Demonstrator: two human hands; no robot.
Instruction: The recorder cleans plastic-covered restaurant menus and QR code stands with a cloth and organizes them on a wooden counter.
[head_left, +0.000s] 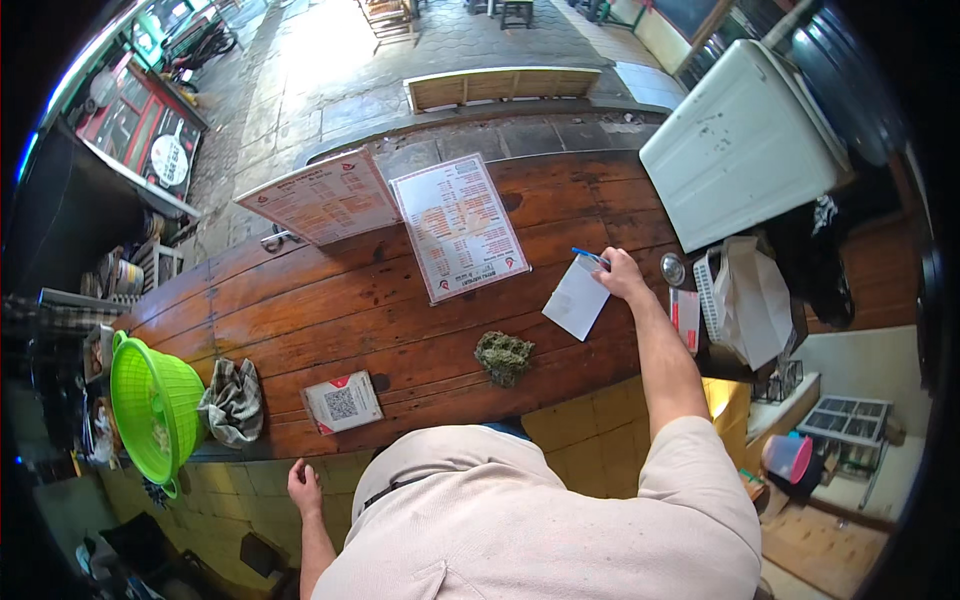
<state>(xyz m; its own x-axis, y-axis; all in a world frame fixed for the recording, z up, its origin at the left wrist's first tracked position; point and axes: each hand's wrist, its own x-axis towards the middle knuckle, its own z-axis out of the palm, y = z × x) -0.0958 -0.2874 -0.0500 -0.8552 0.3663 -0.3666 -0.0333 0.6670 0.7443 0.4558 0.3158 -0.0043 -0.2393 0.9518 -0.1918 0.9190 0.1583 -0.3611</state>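
On the right part of the wooden counter (315, 322), my right hand (624, 276) grips the top corner of a white paper (574, 300) together with a blue pen (583, 253). The paper lies slanted on the boards; whether it is one sheet or a pad I cannot tell. My left hand (305, 486) hangs just off the counter's near edge, fingers loosely curled, with nothing visible in it. Closest to it is a card with a printed code (361, 401). A clump of dried, moss-like greenish material (504, 357) rests between the card and the paper.
A printed menu (461, 225) lies flat beside a standing menu (322, 196). At left are a green plastic basket (161, 405) and a crumpled checked cloth (234, 401). A white plastic container (742, 150), a round metal object (673, 268) and a white basket with paper (750, 300) are at right.
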